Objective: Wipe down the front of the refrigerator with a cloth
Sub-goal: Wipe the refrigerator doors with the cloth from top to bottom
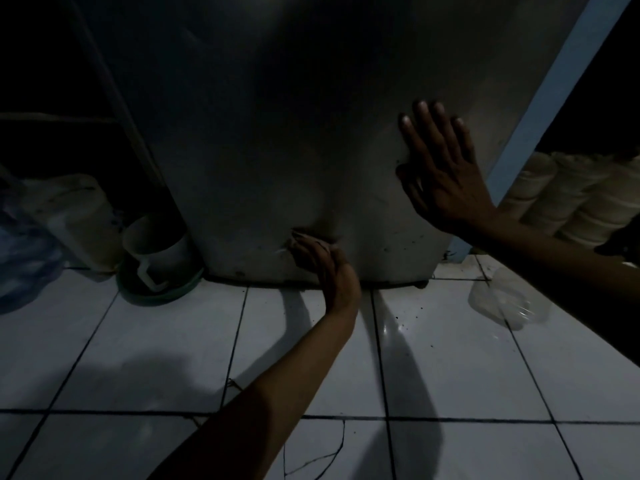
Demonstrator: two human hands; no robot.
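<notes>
Dim view down at white tile floor (138, 358), refrigerator front (277, 150) rising straight ahead. Left hand (325, 268) low at door's bottom edge, fingers curled over small cloth (294, 242), pressing it on panel. Right hand (443, 168) higher, rightward, flat, fingers spread, holding nothing. Unwiped door extends upward; left hand nearer

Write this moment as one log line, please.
step: wiping low on refrigerator front | left hand: presses cloth | right hand: flat on door, fingers spread
</notes>
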